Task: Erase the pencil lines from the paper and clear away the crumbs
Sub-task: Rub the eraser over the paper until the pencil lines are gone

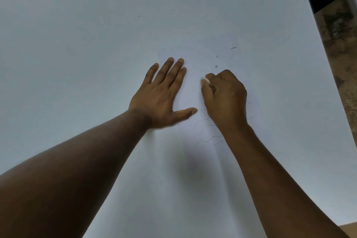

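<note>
Paper (189, 31): thin, light, likely to creep or crease under rubbing, so it wants pinning flat close to the stroke. Left hand (162, 92) lies spread, fingers straight, pressing it down. Right hand (225, 94) is curled round a small white eraser (204, 80), soft and crumbly by the look. Pencil lines (206, 139) remain near the wrist; crumbs (216, 66) lie beyond. Pale counter (48, 54), smooth; mottled floor (340, 54) to the right.
</note>
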Demonstrator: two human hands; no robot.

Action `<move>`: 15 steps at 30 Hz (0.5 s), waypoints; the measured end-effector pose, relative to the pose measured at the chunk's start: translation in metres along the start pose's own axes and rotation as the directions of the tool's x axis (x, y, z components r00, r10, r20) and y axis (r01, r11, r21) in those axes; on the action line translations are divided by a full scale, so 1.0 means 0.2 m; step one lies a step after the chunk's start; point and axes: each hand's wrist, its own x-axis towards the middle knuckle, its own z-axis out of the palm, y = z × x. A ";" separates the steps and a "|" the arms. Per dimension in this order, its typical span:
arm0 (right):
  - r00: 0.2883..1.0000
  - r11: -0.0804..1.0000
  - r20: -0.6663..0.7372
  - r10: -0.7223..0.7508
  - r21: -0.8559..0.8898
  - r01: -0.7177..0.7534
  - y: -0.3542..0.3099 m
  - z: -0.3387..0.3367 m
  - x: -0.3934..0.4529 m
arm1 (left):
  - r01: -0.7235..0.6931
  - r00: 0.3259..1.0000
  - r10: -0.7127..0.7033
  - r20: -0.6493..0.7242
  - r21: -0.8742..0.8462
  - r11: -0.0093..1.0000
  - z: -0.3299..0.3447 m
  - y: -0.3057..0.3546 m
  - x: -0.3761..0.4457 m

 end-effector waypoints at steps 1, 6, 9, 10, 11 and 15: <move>1.000 0.999 0.001 -0.026 0.025 0.026 -0.03 0.01 -0.01 | -0.006 1.000 0.006 -0.009 -0.002 1.000 0.00 0.00 0.00; 0.988 0.991 0.075 -0.132 -0.006 0.132 -0.08 0.05 -0.06 | -0.038 0.999 0.038 -0.010 -0.012 0.999 -0.01 0.00 0.00; 0.998 0.993 0.015 -0.055 -0.101 0.056 0.07 -0.01 0.00 | -0.023 1.000 0.023 0.002 -0.007 1.000 -0.01 0.00 0.00; 1.000 0.992 -0.005 -0.011 -0.127 0.010 0.13 -0.05 0.02 | -0.019 1.000 0.019 0.002 -0.009 1.000 -0.01 0.00 0.00; 0.999 0.991 -0.023 0.028 -0.133 -0.031 0.19 -0.08 0.04 | -0.017 1.000 0.017 0.001 -0.010 1.000 -0.01 0.00 0.00; 0.996 0.993 -0.031 0.086 -0.077 -0.088 0.21 -0.11 0.06 | -0.015 1.000 0.015 -0.001 -0.006 1.000 -0.01 0.00 0.00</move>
